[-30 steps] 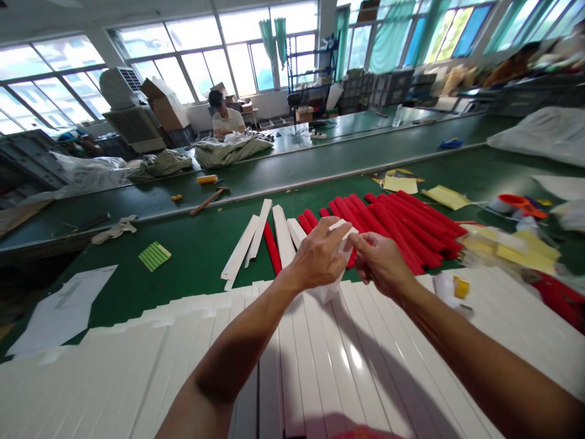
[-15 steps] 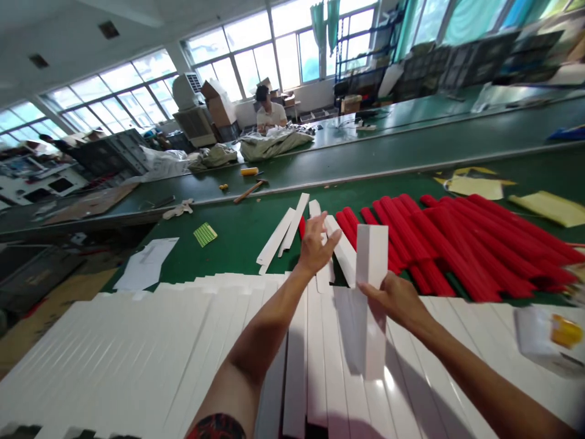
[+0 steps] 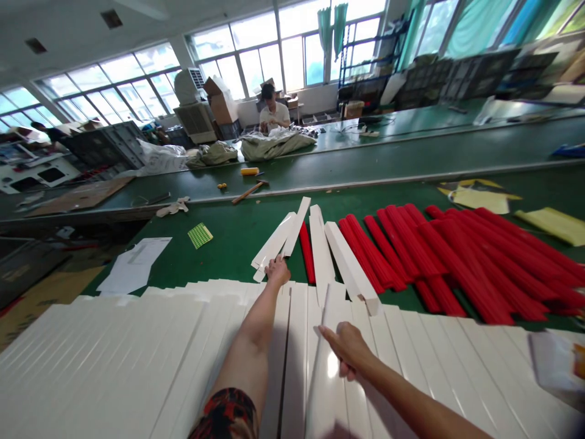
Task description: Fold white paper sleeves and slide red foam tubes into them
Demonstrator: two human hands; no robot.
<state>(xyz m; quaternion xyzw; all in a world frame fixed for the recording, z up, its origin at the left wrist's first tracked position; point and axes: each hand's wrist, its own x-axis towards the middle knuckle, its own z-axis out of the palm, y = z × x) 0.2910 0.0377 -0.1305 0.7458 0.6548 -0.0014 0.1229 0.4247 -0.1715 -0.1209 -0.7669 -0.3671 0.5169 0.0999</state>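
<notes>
My left hand point(image 3: 278, 271) reaches to the far edge of the row of flat white strips point(image 3: 137, 353), beside the near ends of a few loose white strips point(image 3: 276, 241). Its fingers are curled and I cannot see what they grip. My right hand point(image 3: 350, 352) rests on a glossy white strip point(image 3: 329, 390) in the row, thumb stretched across it. A folded white long box point(image 3: 350, 268) lies just beyond, apart from both hands. Red sticks point(image 3: 439, 256) lie in a pile at the right.
The green table point(image 3: 228, 238) carries a small green pad point(image 3: 200, 235), a paper sheet point(image 3: 134, 265) and yellow sheets point(image 3: 479, 196). A packet point(image 3: 555, 366) lies at the right edge. A person sits at the far bench point(image 3: 273, 114) behind cloth bundles.
My right hand no longer holds the white box upright; it has dropped onto the strips. My left hand moved left and down to the strips' far edge.
</notes>
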